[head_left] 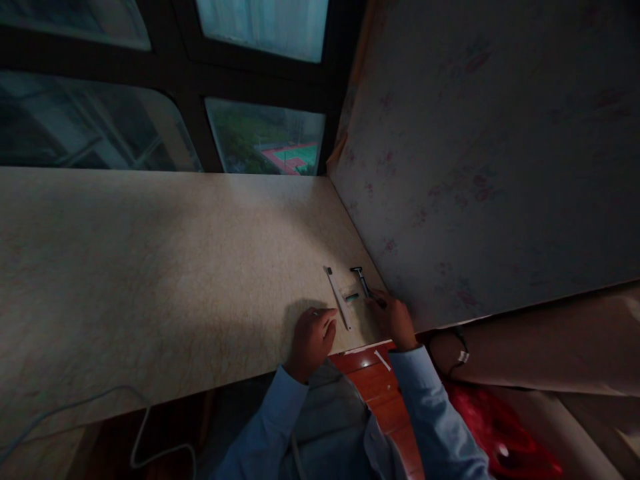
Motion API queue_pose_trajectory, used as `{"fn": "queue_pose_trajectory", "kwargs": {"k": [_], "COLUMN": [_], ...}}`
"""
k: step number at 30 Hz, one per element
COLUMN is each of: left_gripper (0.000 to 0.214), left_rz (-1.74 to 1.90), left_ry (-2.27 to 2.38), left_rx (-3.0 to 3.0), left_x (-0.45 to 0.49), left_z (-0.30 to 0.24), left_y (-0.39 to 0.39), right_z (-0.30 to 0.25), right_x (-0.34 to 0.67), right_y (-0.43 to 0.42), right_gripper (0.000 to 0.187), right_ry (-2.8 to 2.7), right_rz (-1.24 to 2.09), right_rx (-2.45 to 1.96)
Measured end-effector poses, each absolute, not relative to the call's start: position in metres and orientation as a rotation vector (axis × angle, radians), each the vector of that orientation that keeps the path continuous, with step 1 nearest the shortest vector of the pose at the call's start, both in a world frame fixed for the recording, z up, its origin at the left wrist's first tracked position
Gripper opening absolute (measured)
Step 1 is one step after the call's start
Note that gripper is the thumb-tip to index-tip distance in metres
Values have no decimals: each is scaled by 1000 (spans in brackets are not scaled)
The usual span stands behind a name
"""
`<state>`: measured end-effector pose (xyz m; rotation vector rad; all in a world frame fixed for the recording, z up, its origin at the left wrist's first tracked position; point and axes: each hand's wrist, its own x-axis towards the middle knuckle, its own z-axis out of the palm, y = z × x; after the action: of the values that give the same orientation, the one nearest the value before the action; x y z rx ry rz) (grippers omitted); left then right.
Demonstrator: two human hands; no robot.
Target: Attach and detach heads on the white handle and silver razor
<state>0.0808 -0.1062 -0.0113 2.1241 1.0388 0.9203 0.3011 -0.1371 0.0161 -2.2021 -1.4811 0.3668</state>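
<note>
My right hand [396,321] is closed around the lower handle of a dark safety razor [363,280] near the right end of the counter. The razor's head points away from me. To its left lies a white toothbrush [339,300], slanted, with its dark-bristled head at the far end. Between the two sits a small green and dark piece [352,297], too small to identify. My left hand [311,341] rests at the counter beside the toothbrush, fingers loosely bent, thumb and forefinger apart, with nothing visible in them.
The pale stone-patterned counter [200,267] runs left beneath a dark-framed window [265,80]. A flowered wall panel [480,167] borders it on the right. A grey cable [100,395] crosses the front left edge. Below right are a red plastic bag [500,433] and a black cord [457,337].
</note>
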Motion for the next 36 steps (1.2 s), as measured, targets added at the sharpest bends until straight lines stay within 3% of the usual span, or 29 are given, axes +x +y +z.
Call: {"fn": "queue_pose_trajectory", "kwargs": {"k": [6,16,24,36], "left_gripper": [23,28,22,23], "left_rz": [935,1031,1160,1168], "left_ry": [1036,1069,1369,1643], "left_rx": [2112,1938,1604,1608], "left_x": [81,71,-12,-78], "left_z": [-11,-17,-5,-10], "left_y": [-106,-103,-77,-58], "right_z": [25,30,14,-4], "right_x": [286,201,155,120], "right_y": [-146,-155,-114,-67], "right_gripper": [45,30,27,49], "right_ry": [-1455,-1549,-1553,-1587], "right_rz": [336,676,890,802], "right_rx": [-2097,-1583,-1430,-1488]}}
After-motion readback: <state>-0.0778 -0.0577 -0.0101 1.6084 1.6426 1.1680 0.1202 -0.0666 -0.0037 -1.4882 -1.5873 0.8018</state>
